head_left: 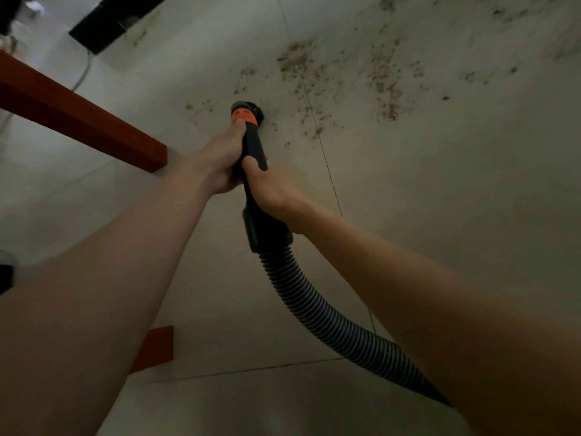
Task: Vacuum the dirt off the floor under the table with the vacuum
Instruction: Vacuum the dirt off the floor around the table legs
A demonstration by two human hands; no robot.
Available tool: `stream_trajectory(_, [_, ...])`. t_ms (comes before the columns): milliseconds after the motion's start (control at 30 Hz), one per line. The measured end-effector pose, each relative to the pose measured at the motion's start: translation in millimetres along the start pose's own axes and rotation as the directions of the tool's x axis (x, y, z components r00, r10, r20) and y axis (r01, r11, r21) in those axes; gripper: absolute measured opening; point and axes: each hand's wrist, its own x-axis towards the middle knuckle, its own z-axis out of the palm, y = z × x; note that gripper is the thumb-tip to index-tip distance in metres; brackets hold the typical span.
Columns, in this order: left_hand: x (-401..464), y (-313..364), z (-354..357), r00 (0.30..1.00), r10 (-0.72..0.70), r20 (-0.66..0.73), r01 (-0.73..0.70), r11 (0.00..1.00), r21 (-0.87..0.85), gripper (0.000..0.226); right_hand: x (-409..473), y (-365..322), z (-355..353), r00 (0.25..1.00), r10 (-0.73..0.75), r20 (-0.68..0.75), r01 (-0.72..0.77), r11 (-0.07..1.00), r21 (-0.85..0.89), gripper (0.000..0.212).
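- Nearest the camera: two bare forearms reaching forward and down over pale floor tiles (440,215), dark grout lines visible between them.
- Ribbed black hose (330,319) curving from lower right, passing under the right forearm, rising to a black cuff at the rear of the vacuum wand (253,146).
- Second reddish-brown table leg (155,347) standing on the tiles at lower left, partly hidden behind the left forearm.
- Right hand (270,187) wrapped around the rear part of the wand, thumb lying over the top of the black tube.
- Left hand (224,158) wrapped around the wand just ahead of the right, thumb stretched forward and touching the orange collar (243,116).
- Both hands touching each other on the tube; grip closed and firm on each side.
- Round black nozzle (250,108) at the wand's tip, set down on or just above the floor; contact not distinguishable.
- Reddish-brown table leg (78,111) running from the left edge to its foot on the tiles, just left of the left wrist.
- Brown dirt (386,77) scattered beyond and right of the nozzle, thickest in patches further out, a few specks just beside the nozzle.
- Farthest: black rectangular object (107,23) at upper left, a thin grey cable (83,72) trailing below it.
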Motion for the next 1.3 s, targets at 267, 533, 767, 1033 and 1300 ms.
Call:
stream_trajectory(267, [-17.8, -26.6, -5.3, 1.000, -0.015, 0.026, 0.015, 1.000, -0.005, 0.045, -32.9, 11.8, 15.3, 0.999, 0.044, -0.025, -0.044, 0.999, 0.002, 0.040])
stream_trajectory(533, [-45.5, -46.0, -9.3, 0.996, -0.075, 0.055, 0.078, 0.996, -0.048, 0.049, -75.1, 13.3, 17.1, 0.999, 0.041, -0.004, -0.041, 0.997, -0.066, 0.037])
stream_trajectory(767, [-72.0, -62.8, 14.5, 0.993, -0.058, 0.106, 0.073, 0.986, -0.147, 0.048, -110.2, 26.0, 0.9, 0.997, 0.081, -0.003, -0.081, 0.994, -0.077, 0.040])
stream_trajectory(1033, [-82.5, -62.8, 38.8, 0.995, -0.008, 0.103, 0.034, 0.966, -0.257, 0.059, -124.1, 23.9, -20.5, 0.975, 0.221, -0.034, -0.220, 0.975, 0.035, 0.044])
stream_trajectory(1300, [-90.6, -53.0, 61.3, 0.983, 0.091, 0.157, -0.034, 0.942, -0.335, 0.056, -118.5, 12.3, -41.4, 0.935, 0.173, -0.308, -0.253, 0.936, -0.244, 0.047])
